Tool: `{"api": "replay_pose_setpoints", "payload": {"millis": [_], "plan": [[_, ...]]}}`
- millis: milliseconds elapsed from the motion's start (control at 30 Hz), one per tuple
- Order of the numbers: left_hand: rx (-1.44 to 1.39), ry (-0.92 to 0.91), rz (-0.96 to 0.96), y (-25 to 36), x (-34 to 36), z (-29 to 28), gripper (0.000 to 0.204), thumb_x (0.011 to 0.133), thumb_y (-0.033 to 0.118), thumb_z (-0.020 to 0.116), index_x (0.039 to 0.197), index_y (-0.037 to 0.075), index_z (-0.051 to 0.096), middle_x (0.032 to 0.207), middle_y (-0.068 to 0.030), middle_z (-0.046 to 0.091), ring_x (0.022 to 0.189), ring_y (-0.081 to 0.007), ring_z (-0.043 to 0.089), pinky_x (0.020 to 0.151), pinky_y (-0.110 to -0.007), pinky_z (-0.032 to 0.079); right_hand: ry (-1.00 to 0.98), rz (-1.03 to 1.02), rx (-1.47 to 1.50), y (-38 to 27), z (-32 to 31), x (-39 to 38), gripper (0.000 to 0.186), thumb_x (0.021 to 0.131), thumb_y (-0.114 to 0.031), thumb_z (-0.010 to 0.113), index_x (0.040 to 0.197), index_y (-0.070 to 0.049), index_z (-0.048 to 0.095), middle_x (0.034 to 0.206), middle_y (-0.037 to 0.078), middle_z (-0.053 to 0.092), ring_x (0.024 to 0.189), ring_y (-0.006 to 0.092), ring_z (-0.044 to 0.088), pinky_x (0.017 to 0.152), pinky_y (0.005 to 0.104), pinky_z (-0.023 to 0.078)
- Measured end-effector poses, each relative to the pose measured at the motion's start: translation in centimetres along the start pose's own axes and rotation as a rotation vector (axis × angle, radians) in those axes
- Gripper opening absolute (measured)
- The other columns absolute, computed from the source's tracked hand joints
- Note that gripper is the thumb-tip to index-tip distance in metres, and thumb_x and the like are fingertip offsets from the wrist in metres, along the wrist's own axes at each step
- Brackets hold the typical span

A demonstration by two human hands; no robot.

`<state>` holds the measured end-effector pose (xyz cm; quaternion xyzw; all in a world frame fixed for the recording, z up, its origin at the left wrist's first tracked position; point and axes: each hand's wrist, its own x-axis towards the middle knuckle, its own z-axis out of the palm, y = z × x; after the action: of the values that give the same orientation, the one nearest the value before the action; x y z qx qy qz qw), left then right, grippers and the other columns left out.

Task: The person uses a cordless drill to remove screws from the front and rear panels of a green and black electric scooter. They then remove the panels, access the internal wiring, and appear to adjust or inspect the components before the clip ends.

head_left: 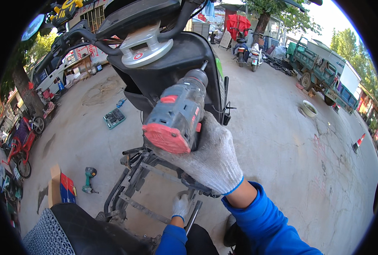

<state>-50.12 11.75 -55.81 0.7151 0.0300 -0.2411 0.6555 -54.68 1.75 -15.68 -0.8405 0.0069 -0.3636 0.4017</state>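
Note:
My right hand point(210, 157), in a pale knit glove, is closed on a grey and red power drill point(174, 114). The drill's bit points up into the black front panel point(155, 63) of a scooter, below a silver bracket point(144, 51) and the handlebar point(112, 49); whether the tip touches is unclear. My gloved left hand point(180, 206) is lower down, curled on a rail of the bare scooter frame point(127, 195). A black mat or seat with patterned covering point(46, 229) lies at lower left.
An open cardboard box point(55, 189), a teal drill point(89, 180) and a tool case point(114, 118) lie left on concrete. Parked bikes point(21, 148) and a van point(46, 76) stand farther left. Scooters point(254, 57), a cargo tricycle point(312, 70), a basin point(308, 108) and a traffic cone point(358, 142) are rightward.

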Motion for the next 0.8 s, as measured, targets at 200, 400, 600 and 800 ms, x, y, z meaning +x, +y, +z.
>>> {"api": "replay_pose_setpoints", "payload": {"millis": [200, 400, 600, 800], "plan": [[0.003, -0.003, 0.113, -4.6, 3.7, -0.7, 0.037, 0.093, 0.020, 0.056, 0.113, -0.005, 0.073, 0.109, -0.0193, 0.077, 0.100, -0.0302, 0.071, 0.089, -0.042, 0.054, 0.092, -0.057, 0.191, -0.3, 1.6, 0.8, 0.070, 0.070, -0.045, 0.096, 0.108, 0.003, 0.061, 0.093, 0.020, 0.076, 0.084, 0.0334, 0.078, 0.075, 0.0398, 0.062], [-0.373, -0.119, -0.090, 2.2, -0.1, 0.2, 0.037, 0.101, 0.026, 0.060, 0.125, -0.001, 0.069, 0.113, -0.0132, 0.075, 0.101, -0.0280, 0.071, 0.094, -0.043, 0.056, 0.054, -0.023, 0.122, 0.4, 0.9, 0.0, 0.072, 0.069, -0.044, 0.096, 0.111, 0.002, 0.061, 0.093, 0.019, 0.076, 0.086, 0.0326, 0.078, 0.077, 0.0394, 0.062], [-1.137, -0.583, -0.030, 18.2, 0.6, 0.5, 0.048, 0.104, 0.029, 0.067, 0.141, 0.002, 0.056, 0.123, -0.0102, 0.066, 0.104, -0.0223, 0.068, 0.084, -0.037, 0.061, -0.030, 0.044, 0.043, -0.6, -0.2, -0.6, 0.073, 0.072, -0.033, 0.097, 0.128, 0.000, 0.063, 0.113, 0.016, 0.077, 0.102, 0.0235, 0.077, 0.091, 0.0368, 0.061], [-0.855, -0.806, 0.277, 34.2, -2.2, 3.1, 0.046, 0.106, 0.036, 0.060, 0.133, -0.001, 0.061, 0.098, -0.0060, 0.064, 0.081, -0.0150, 0.063, 0.067, -0.030, 0.055, -0.091, 0.079, 0.024, -0.6, -2.6, -1.1, 0.079, 0.070, -0.037, 0.098, 0.129, 0.001, 0.061, 0.113, 0.017, 0.077, 0.101, 0.0251, 0.078, 0.089, 0.0379, 0.062]]}}
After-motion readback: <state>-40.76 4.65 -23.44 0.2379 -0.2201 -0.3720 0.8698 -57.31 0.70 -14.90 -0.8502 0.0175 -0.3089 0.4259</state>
